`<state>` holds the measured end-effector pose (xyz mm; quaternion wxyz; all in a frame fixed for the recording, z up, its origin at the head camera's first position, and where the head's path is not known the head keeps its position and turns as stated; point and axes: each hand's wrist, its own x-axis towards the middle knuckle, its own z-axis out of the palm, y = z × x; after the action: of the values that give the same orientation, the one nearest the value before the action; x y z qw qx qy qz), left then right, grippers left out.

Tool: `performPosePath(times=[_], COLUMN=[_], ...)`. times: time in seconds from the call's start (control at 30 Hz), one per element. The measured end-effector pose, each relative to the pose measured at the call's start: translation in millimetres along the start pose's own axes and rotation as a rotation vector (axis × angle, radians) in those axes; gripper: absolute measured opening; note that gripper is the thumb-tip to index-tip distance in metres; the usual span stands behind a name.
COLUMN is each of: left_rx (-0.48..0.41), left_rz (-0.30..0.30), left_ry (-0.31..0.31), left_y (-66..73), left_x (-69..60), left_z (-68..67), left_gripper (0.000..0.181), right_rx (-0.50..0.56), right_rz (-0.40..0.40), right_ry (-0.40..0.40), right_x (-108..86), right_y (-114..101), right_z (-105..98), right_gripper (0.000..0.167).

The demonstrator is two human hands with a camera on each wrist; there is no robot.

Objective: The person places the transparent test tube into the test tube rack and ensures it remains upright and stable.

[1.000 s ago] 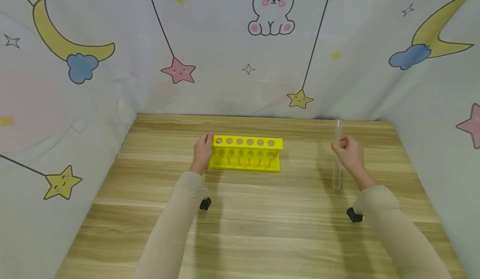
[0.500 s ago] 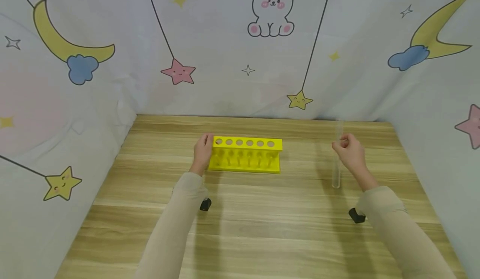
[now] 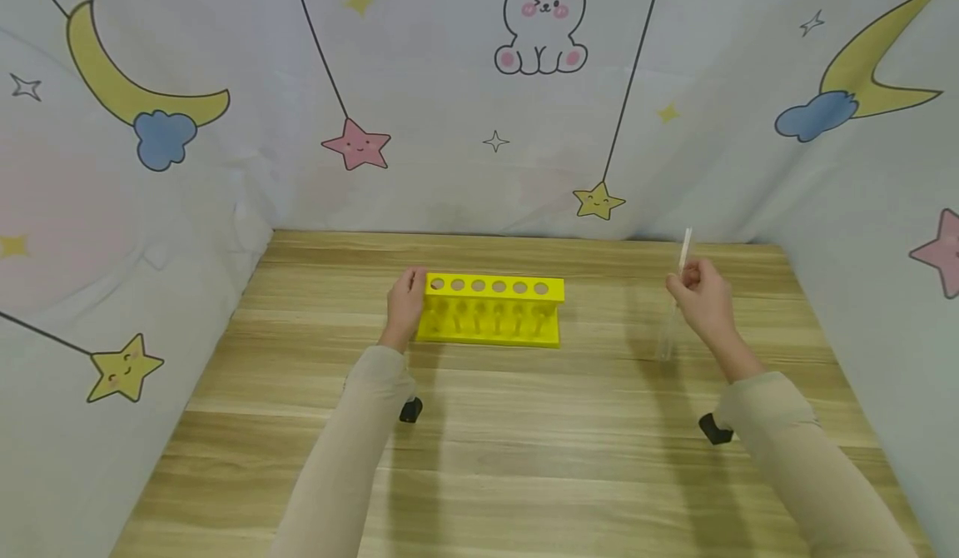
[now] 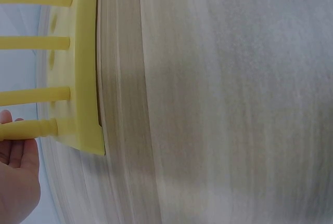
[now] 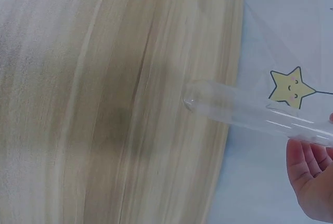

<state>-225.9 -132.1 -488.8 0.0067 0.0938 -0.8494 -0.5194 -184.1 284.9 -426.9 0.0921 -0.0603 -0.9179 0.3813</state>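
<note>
A yellow test tube rack (image 3: 490,331) stands on the table, with a row of several round holes along its top and pegs below. My left hand (image 3: 405,302) grips its left end; in the left wrist view the fingers curl behind the rack's end post (image 4: 28,129). Over to the right, my right hand (image 3: 702,298) pinches a clear test tube (image 3: 665,343) around its middle. The tube is slightly tilted, its top leaning right. Its rounded bottom (image 5: 195,96) points down in the right wrist view and appears to be off the wood.
The wood-grain table (image 3: 524,441) meets a white cloth backdrop (image 3: 442,183) printed with stars, moons and a rabbit at the back and both sides. A black piece (image 3: 410,410) sits under the left wrist, and another black piece (image 3: 716,428) under the right.
The test tube has risen a little and gone from nearly upright to tilted, its bottom swinging left and its top right. My left hand and the rack stay still.
</note>
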Motion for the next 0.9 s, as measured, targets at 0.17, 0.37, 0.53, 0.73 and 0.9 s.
performPosePath(times=[0.17, 0.37, 0.53, 0.73, 0.9], left_rx=[0.007, 0.01, 0.01, -0.006, -0.021], left_rz=[-0.003, -0.008, 0.001, 0.004, -0.004], left_ry=[-0.002, -0.002, 0.002, 0.002, 0.004], left_y=[1.1, 2.2, 2.3, 1.8, 1.9], left_x=[-1.4, -2.0, -2.0, -1.9, -1.7], left_z=[-0.1, -0.6, -0.9, -0.5, -0.1], left_gripper=[0.041, 0.045, 0.044, 0.041, 0.036], right_rx=[0.01, 0.001, -0.01, -0.002, 0.032], right_rz=[-0.028, -0.045, -0.061, -0.121, -0.145], right_ry=[0.045, 0.077, 0.085, 0.127, 0.151], right_x=[-0.5, -0.8, -0.6, -0.1, -0.4], right_y=[-3, -6, -8, -11, -16], right_z=[0, 0, -1, 0, 1], right_gripper=[0.032, 0.029, 0.029, 0.023, 0.017])
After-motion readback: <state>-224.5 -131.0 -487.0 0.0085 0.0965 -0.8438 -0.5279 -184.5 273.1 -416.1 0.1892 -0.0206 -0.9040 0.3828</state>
